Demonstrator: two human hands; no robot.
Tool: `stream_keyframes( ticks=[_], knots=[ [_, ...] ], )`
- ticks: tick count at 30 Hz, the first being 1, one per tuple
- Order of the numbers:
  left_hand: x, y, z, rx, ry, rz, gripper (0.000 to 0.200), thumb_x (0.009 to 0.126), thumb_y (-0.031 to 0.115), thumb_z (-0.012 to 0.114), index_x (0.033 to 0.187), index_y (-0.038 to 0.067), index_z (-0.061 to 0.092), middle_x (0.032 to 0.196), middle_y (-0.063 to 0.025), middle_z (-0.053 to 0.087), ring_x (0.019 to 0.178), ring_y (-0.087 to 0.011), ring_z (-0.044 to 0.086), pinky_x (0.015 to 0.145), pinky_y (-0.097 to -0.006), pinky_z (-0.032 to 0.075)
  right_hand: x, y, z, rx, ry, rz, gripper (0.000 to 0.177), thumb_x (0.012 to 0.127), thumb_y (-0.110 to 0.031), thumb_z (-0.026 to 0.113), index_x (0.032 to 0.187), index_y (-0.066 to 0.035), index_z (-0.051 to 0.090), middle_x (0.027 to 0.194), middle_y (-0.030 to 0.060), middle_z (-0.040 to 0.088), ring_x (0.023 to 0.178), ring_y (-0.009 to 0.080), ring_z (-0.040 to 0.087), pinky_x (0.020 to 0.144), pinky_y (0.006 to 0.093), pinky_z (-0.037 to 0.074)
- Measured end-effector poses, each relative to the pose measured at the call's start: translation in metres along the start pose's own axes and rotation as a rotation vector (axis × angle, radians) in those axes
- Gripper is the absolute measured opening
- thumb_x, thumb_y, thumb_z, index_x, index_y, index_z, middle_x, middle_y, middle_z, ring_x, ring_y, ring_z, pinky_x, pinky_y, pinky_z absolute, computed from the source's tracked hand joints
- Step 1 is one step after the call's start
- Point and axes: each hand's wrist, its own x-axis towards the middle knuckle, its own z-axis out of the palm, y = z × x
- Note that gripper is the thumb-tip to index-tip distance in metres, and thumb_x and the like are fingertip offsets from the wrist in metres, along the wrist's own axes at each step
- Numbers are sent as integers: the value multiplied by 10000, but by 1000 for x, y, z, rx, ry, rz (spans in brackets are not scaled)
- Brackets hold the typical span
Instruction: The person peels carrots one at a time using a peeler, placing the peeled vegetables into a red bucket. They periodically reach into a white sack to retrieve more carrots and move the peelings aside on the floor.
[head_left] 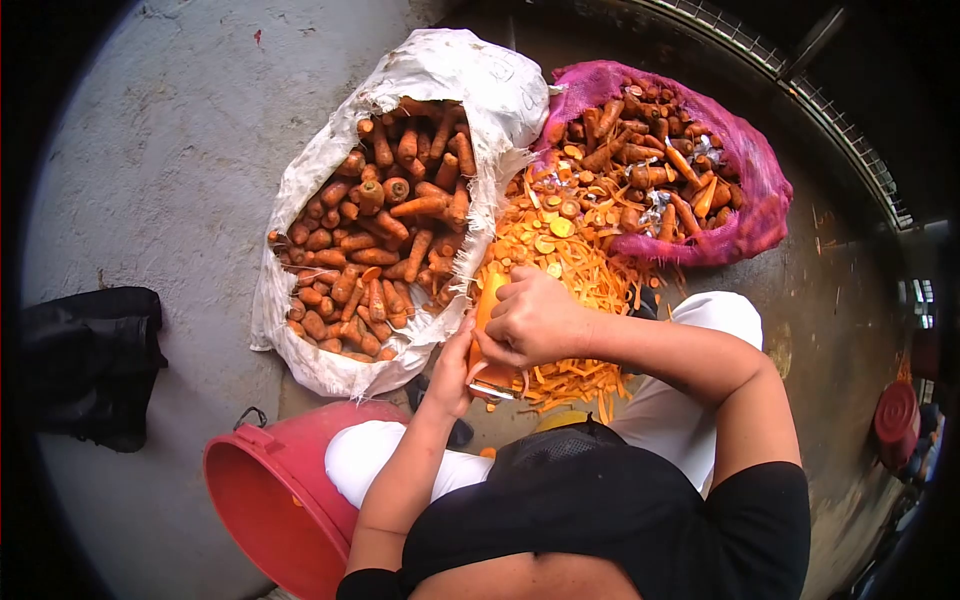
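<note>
My left hand (453, 368) is closed around the side of a peeled orange carrot (491, 296), which points away from me. My right hand (535, 318) is curled in a fist over the carrot, gripping a peeler whose metal blade (494, 390) shows at the carrot's near end. The peeler's handle is mostly hidden by the fingers. Below and beyond my hands lies a heap of orange carrot peelings (570, 275) with some cut carrot ends in it.
An open white sack (480, 75) of unpeeled carrots lies ahead on the left. A magenta mesh sack (765, 195) at the right holds carrots and scraps. Beside my left leg a red bucket (330, 445) lies tilted. Dark cloth (95, 360) is at far left, a red container (896, 412) far right.
</note>
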Motion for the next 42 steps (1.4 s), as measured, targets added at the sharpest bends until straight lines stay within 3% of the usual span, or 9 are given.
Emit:
stream_keyframes(
  ticks=[7,8,11,14,20,28,32,35,42],
  knots=[
    [-12,8,12,61,-65,68,468,1002,342,351,1383,71,364,1004,-93,594,876,-158,620,747,-285,527,5,23,-6,-84,61,124,366,762,-206,601,406,-164,528,407,22,484,390,185,475,471,325,372],
    [-17,9,15,124,-109,115,474,1002,343,349,1387,67,355,967,-95,598,835,-155,623,721,-279,529,8,32,-12,-52,85,246,380,761,-265,592,411,-120,563,396,67,485,365,250,494,469,367,435],
    [-28,7,17,136,-188,113,503,1003,358,329,1404,55,327,937,-106,591,791,-160,606,716,-283,521,11,77,-27,-143,48,483,360,796,-283,573,484,-121,650,410,51,521,336,200,488,409,328,417],
    [-38,12,23,162,-233,144,512,1006,373,298,1394,40,329,928,-116,590,778,-170,600,724,-298,516,-7,111,-13,-362,58,386,344,803,-302,565,537,-119,686,429,43,550,374,210,539,438,340,450],
    [-33,18,15,104,-203,150,499,1010,366,279,1383,38,332,965,-118,590,816,-181,607,745,-306,514,13,85,-22,38,36,783,376,818,-351,519,559,-140,692,434,56,542,368,228,533,435,344,447],
    [-12,13,8,-122,5,-40,455,1013,327,303,1396,83,330,1275,-70,507,1165,-182,517,955,-328,455,15,3,4,94,-39,102,356,746,-224,602,414,-143,504,440,26,503,422,226,477,501,356,374],
    [-5,2,-3,-210,-56,-35,440,1003,309,348,1376,77,369,1221,-76,542,1083,-181,574,903,-329,494,11,8,9,39,-6,80,360,753,-227,605,415,-144,511,442,20,510,423,220,481,506,348,373],
    [-2,5,6,-87,34,28,427,984,409,350,1221,76,474,999,-113,620,776,-234,655,622,-367,571,12,16,7,-8,21,108,370,767,-227,596,413,-141,532,420,26,503,401,209,488,492,342,392],
    [-25,8,17,43,-187,53,529,989,332,364,1434,58,284,951,-154,586,742,-197,621,687,-314,532,9,93,-21,-242,-95,503,386,820,-310,497,512,-153,670,435,49,538,458,207,581,540,350,490]
  ],
)
